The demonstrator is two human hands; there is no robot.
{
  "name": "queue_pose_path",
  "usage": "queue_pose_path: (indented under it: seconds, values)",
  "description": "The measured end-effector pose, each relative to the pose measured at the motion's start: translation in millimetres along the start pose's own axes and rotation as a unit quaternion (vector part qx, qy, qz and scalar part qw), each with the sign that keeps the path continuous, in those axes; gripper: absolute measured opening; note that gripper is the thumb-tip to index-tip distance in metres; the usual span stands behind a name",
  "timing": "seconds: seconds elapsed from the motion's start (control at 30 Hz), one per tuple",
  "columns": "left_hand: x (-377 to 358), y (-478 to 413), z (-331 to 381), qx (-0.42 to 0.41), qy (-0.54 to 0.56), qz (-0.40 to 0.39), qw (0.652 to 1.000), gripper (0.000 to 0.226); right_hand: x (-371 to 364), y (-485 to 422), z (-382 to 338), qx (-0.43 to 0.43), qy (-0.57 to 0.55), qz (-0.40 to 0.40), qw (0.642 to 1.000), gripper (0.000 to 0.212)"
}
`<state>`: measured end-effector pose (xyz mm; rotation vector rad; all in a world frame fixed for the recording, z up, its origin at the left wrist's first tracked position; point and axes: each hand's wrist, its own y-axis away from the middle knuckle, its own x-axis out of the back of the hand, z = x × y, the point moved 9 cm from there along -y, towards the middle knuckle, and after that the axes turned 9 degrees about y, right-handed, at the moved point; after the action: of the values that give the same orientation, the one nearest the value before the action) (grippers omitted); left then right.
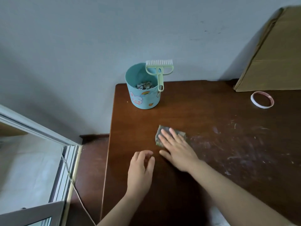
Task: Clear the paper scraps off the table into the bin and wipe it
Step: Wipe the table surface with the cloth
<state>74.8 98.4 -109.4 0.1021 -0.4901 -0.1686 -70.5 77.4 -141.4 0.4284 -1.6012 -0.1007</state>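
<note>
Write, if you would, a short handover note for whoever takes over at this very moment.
Right hand: flat, fingers straight, pressing the cloth onto the table, left of centre.
Left hand: loosely curled near the table's left edge, holding nothing.
Bin: far left corner of the table, paper scraps inside, brush hooked on its rim.
Done: scraps appear binned.
Left: whitish smears and small flecks cover the table's right part; wipe there, probably around the tape roll.
</note>
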Motion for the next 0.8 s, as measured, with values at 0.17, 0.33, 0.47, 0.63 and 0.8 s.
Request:
queue_pose_path:
  seconds: [0.17, 0.33, 0.47, 0.63, 0.8]
  values:
    - [-23.2, 14.5, 9.8, 0.03, -0.008, 0.007, 1.0, 0.012, 3.2, 2.2, 29.5, -0.037, 0.002, -0.018, 0.999, 0.066]
    - [-40.9, 21.3, 15.3, 0.035, 0.0, 0.0, 0.999, 0.01, -32.2, 87.1, -22.9, 0.058, 0.028, -0.018, 0.998, 0.066]
    - [-57.8, 27.9, 29.1, 0.025, -0.003, -0.006, 1.0, 0.011, -35.2, 84.1, 8.7, 0.042, 0.033, -0.023, 0.998, 0.06]
    - [-73.7, 37.1, 33.9, 0.027, -0.028, -0.01, 0.999, 0.011, -7.7, 27.9, 88.2, -0.041, 0.005, -0.004, 0.999, 0.063]
    - [-87.5, 45.7, 33.6, 0.034, -0.036, -0.007, 0.999, 0.012, -13.2, 46.4, 80.3, -0.044, -0.006, -0.007, 0.999, 0.066]
